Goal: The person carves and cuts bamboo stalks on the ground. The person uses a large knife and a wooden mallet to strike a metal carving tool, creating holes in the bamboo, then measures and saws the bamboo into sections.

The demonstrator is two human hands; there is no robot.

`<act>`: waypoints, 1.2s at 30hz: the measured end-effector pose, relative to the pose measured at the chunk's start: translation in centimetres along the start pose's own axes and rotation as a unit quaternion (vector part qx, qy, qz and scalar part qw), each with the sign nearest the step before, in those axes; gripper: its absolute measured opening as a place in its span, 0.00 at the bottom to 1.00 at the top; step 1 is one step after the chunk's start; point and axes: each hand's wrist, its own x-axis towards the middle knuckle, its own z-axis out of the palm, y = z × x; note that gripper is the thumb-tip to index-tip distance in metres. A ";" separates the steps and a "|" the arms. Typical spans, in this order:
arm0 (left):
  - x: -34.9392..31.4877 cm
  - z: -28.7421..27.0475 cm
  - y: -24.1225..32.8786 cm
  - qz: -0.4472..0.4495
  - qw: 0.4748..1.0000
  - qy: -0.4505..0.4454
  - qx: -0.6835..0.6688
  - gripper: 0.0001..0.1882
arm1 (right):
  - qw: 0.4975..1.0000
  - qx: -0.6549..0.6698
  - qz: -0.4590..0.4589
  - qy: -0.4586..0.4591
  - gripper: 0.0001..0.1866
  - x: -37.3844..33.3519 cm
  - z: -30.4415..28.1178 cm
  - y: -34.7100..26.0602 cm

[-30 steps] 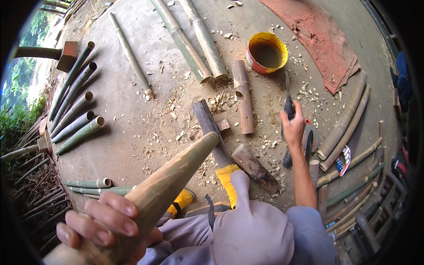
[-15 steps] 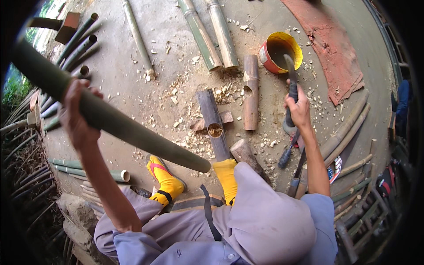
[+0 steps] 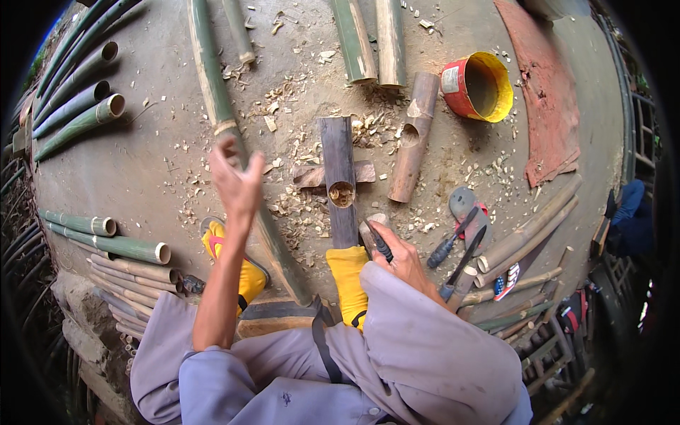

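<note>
My left hand point(image 3: 237, 180) is raised over a long green bamboo pole point(image 3: 280, 251), its fingers apart and slightly blurred. This pole slants from the far left down to near my feet. My right hand point(image 3: 407, 265) is closed round the black handle of a knife point(image 3: 381, 242), beside my yellow-socked right foot; the blade is hidden. Between my hands a dark bamboo section point(image 3: 337, 145) with a round hole cut in it rests across a wooden block point(image 3: 309, 176). My foot point(image 3: 347, 276) is at its near end.
A red-and-yellow bucket point(image 3: 460, 88) of dark liquid stands at the far right, near a brown bamboo piece with a notch point(image 3: 414, 156). Other blades point(image 3: 467, 262) lie to the right. Bamboo poles point(image 3: 81, 131) lie at the left, and wood chips point(image 3: 283, 202) litter the ground.
My left hand has let go of the bamboo pole, which was lifted and now lies lower, on the ground. My right hand has brought the knife from beside the bucket back towards my right foot.
</note>
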 end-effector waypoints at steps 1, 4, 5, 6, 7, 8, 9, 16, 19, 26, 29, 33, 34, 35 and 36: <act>-2.8 0.6 -0.2 -0.026 0.992 -0.099 -0.069 0.33 | 1.000 -0.019 -0.013 -0.002 0.31 0.2 0.2 -0.1; -10.2 2.6 3.7 -0.323 0.809 -0.398 -0.288 0.34 | 0.998 -0.065 0.006 -0.011 0.32 0.7 1.0 -0.4; -11.1 3.9 4.1 -0.335 0.791 -0.416 -0.297 0.33 | 0.997 -0.079 0.023 -0.011 0.32 0.8 1.1 -0.5; -11.6 5.0 4.2 -0.346 0.771 -0.438 -0.307 0.32 | 0.993 -0.112 0.036 -0.008 0.32 1.0 1.2 -0.8; -11.8 6.2 4.3 -0.363 0.764 -0.434 -0.308 0.29 | 0.988 -0.145 0.049 -0.004 0.32 1.3 1.1 -1.0; -11.5 7.5 4.4 -0.381 0.758 -0.431 -0.309 0.26 | 0.982 -0.177 0.063 0.001 0.31 1.6 1.1 -1.2; -11.1 8.3 4.6 -0.398 0.750 -0.427 -0.310 0.24 | 0.981 -0.185 0.045 0.023 0.31 2.1 1.0 -1.1; -10.9 9.3 5.8 -0.385 0.753 -0.354 -0.399 0.19 | 0.942 -0.319 0.049 -0.087 0.29 5.1 -3.1 -6.0; -11.2 9.6 5.0 -0.393 0.700 -0.342 -0.489 0.17 | 0.912 -0.389 0.040 -0.122 0.26 6.3 -3.4 -8.0; -12.0 9.3 4.3 -0.390 0.587 -0.296 -0.644 0.18 | 0.834 -0.525 -0.090 -0.143 0.24 7.8 -2.9 -9.6; -12.4 9.6 3.6 -0.374 0.548 -0.290 -0.690 0.18 | 0.805 -0.561 -0.117 -0.155 0.23 8.2 -2.7 -10.4; -12.5 9.3 3.5 -0.372 0.518 -0.269 -0.722 0.17 | 0.775 -0.591 -0.153 -0.161 0.22 8.6 -2.3 -10.6; -12.6 9.4 3.2 -0.363 0.507 -0.277 -0.731 0.17 | 0.770 -0.598 -0.152 -0.165 0.22 8.7 -2.2 -10.8; -12.6 9.6 2.9 -0.355 0.494 -0.285 -0.740 0.17 | 0.764 -0.604 -0.151 -0.168 0.21 8.8 -2.1 -11.0; -12.6 9.6 2.8 -0.346 0.484 -0.294 -0.748 0.17 | 0.762 -0.606 -0.147 -0.175 0.22 8.8 -2.1 -11.0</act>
